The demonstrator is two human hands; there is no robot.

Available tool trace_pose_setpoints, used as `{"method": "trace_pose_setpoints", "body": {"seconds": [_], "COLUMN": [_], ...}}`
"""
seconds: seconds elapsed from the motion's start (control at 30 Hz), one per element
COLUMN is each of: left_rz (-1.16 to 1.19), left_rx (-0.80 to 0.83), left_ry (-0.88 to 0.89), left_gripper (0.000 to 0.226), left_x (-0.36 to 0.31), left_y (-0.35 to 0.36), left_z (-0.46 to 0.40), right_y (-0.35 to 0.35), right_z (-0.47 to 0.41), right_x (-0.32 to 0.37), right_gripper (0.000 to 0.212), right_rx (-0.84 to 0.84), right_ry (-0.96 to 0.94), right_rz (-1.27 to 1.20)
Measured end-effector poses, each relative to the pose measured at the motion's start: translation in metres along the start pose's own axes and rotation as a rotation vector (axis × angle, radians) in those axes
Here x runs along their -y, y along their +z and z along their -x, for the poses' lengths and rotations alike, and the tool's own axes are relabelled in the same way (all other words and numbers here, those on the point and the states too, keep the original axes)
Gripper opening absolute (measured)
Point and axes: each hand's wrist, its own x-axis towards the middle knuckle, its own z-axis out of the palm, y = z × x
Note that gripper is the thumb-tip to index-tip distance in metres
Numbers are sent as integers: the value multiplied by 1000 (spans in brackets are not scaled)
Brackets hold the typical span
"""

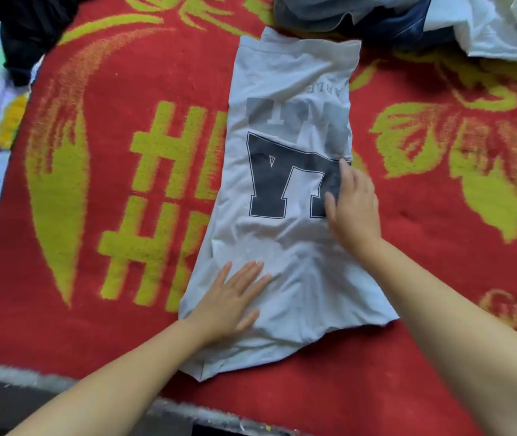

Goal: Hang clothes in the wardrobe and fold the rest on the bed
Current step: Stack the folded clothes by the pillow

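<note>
Grey T-shirt (285,196) lies on the red blanket (93,152), flat hands pressing it, piled clothes (376,20) touching its far end.

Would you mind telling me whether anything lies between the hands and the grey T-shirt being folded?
Nothing visible does: the left hand and right hand both rest flat on the grey T-shirt, which lies on the red blanket.

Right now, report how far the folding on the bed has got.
Done: the white printed T-shirt lies on the red and yellow blanket, its sides already folded into a long strip. In hand: the left hand and right hand press flat on it. Left: folding it crosswise, then the heap of dark and white clothes beyond.
</note>
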Motion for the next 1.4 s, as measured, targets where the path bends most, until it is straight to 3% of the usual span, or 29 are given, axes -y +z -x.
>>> {"method": "trace_pose_setpoints", "body": {"seconds": [0.03,0.1,0.17,0.23,0.33,0.5,0.57,0.67,0.7,0.77,0.83,0.9,0.97,1.03,1.1,1.13,1.2,1.27,1.3,1.37,1.4], "left_rz": [-1,-42,-134,-198,-244,-185,-99,2,15,14,51,37,0,-35,-11,33,211,392,445,504,500], "left_rx": [-16,7,74,142,242,285,309,442,445,527,664,734,765,698,509,378,58,-175,-171,5,100], "left_ry": [17,55,119,190,245,421,470,514,503,475,436,420,435,477,489,446,294,78,-54,-242,-271], "left_gripper": [60,69,74,80,90,61,58,52,47,44,45,44,41,34,28,29,35,42,47,57,60], "left_x": [6,21,37,51,66,51,41,39,36,33,29,25,18,5,-13,-23,-43,-63,-70,-81,-83], "left_y": [-2,-3,-4,-1,-6,-19,-15,-11,-12,-8,0,1,-5,-15,-28,-33,-38,-42,-43,-35,-27], "left_z": [15,47,78,101,103,77,81,113,123,136,140,140,136,121,87,65,12,-40,-62,-91,-98], "right_y": [0,8,16,22,28,29,14,-2,-5,-7,-7,-10,-18,-28,-36,-38,-33,-29,-28,-34,-40], "right_z": [30,102,166,199,195,177,183,208,215,224,225,224,208,182,161,154,147,144,144,150,156], "right_x": [5,11,7,3,13,16,8,-12,-18,-20,-17,-19,-25,-40,-56,-63,-72,-77,-81,-92,-99], "right_gripper": [67,83,98,106,91,78,70,46,49,70,75,67,58,46,47,57,68,50,34,2,11], "right_rx": [48,362,762,893,783,698,656,665,670,824,840,879,626,267,147,216,377,483,521,522,492], "right_ry": [-203,-476,-555,-540,-479,-466,-580,-867,-890,-803,-802,-711,-482,-125,275,449,587,630,619,617,623], "right_rz": [-10,67,265,416,539,447,373,503,534,535,540,220,6,-114,-134,-129,-87,-159,-240,-466,-540]}}
